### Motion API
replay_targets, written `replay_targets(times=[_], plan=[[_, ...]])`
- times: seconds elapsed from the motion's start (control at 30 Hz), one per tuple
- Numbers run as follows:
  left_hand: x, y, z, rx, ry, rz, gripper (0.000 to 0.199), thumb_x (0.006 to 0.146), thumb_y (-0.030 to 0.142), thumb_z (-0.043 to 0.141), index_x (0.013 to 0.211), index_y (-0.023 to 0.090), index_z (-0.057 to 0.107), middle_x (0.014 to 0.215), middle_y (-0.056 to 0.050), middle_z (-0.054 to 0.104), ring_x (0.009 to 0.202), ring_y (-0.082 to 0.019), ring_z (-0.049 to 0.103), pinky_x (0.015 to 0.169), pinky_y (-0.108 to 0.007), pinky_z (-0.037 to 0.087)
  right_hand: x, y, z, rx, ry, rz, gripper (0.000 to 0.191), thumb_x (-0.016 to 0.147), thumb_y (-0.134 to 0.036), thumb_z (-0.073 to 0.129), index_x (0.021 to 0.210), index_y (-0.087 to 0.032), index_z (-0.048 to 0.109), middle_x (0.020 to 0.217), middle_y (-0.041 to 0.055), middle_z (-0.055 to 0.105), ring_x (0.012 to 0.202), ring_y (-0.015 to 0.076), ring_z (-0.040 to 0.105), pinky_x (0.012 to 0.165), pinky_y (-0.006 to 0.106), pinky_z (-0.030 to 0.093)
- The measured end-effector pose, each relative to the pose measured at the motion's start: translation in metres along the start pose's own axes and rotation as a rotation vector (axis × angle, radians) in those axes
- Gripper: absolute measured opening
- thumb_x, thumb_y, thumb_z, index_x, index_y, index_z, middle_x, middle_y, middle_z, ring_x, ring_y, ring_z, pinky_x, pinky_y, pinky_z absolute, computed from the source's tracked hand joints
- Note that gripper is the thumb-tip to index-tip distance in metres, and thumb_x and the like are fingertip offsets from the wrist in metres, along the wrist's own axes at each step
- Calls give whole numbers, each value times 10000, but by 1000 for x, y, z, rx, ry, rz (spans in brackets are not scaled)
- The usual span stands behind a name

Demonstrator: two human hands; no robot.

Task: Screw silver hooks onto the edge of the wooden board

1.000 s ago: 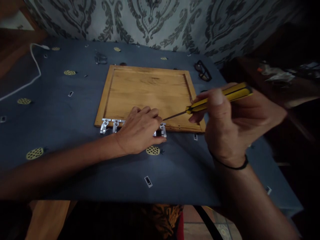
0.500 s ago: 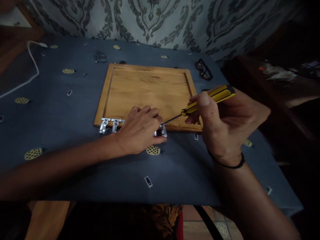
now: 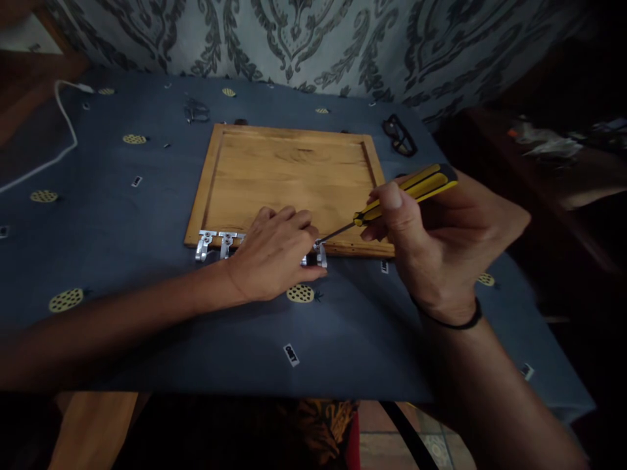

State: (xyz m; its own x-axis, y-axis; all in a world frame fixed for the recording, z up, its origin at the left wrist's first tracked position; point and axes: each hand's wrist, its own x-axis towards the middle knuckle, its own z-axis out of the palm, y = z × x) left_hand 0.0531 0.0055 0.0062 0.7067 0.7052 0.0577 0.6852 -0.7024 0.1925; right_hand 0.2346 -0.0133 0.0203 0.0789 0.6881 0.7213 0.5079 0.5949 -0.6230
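Observation:
A framed wooden panel (image 3: 289,173) lies flat on the blue patterned cloth. Silver metal hinges (image 3: 226,244) line its near edge. My left hand (image 3: 277,254) rests over that edge, fingers curled around a hinge and covering part of the row. In my right hand (image 3: 435,241) is a yellow and black screwdriver (image 3: 406,196), gripped by its handle. Its shaft slants down to the left, and the tip meets the hinge (image 3: 321,253) just right of my left fingers. The exact contact with a screw is too small to make out.
Black-framed glasses (image 3: 399,136) lie beyond the panel's right corner. A small dark metal item (image 3: 196,109) sits at the back left. A white cable (image 3: 66,124) runs along the left side. Patterned fabric (image 3: 294,39) hangs behind the table (image 3: 171,352).
The screwdriver handle and my right thumb have shifted slightly to the left. My left hand and the panel look the same.

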Motion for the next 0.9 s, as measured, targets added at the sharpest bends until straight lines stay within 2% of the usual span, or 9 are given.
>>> replay_targets(times=[0.13, 0.23, 0.47, 0.67, 0.9], plan=[[0, 0, 1, 3, 8, -5, 385, 915, 504, 755, 1071, 153, 736, 1129, -97, 675, 1124, -312, 597, 890, -420, 409, 2, -2, 0, 23, -10, 67, 246, 930, -431, 735, 743, -276, 692, 639, -26, 613, 470, 144, 590, 423, 308, 418], [0, 0, 0, 5, -5, -11, 390, 919, 507, 750, 1081, 152, 738, 1138, -97, 675, 1144, -316, 596, 906, -426, 412, 3, -2, 0, 53, -8, 61, 259, 912, -432, 757, 730, -259, 692, 618, -26, 603, 453, 139, 578, 409, 298, 407], [1, 1, -1, 8, -11, -15, 403, 920, 516, 748, 1090, 150, 736, 1131, -100, 677, 1132, -314, 602, 915, -426, 416, 2, 2, -2, 65, -50, 33, 125, 888, -363, 794, 794, -299, 743, 676, -52, 642, 469, 119, 596, 418, 269, 438], [0, 0, 1, 15, 2, -7, 395, 922, 510, 746, 1091, 153, 730, 1123, -97, 675, 1122, -310, 598, 898, -419, 412, 7, -1, -3, 28, -39, -54, 285, 835, -298, 849, 623, -233, 669, 540, -48, 598, 441, 87, 551, 384, 218, 367], [-1, -1, 3, 8, 35, 7, 374, 913, 501, 758, 1055, 156, 725, 1107, -94, 677, 1100, -303, 598, 875, -406, 404, 4, 3, -2, 101, -65, 53, 149, 877, -383, 802, 782, -286, 741, 690, -39, 671, 464, 123, 605, 392, 263, 424]])
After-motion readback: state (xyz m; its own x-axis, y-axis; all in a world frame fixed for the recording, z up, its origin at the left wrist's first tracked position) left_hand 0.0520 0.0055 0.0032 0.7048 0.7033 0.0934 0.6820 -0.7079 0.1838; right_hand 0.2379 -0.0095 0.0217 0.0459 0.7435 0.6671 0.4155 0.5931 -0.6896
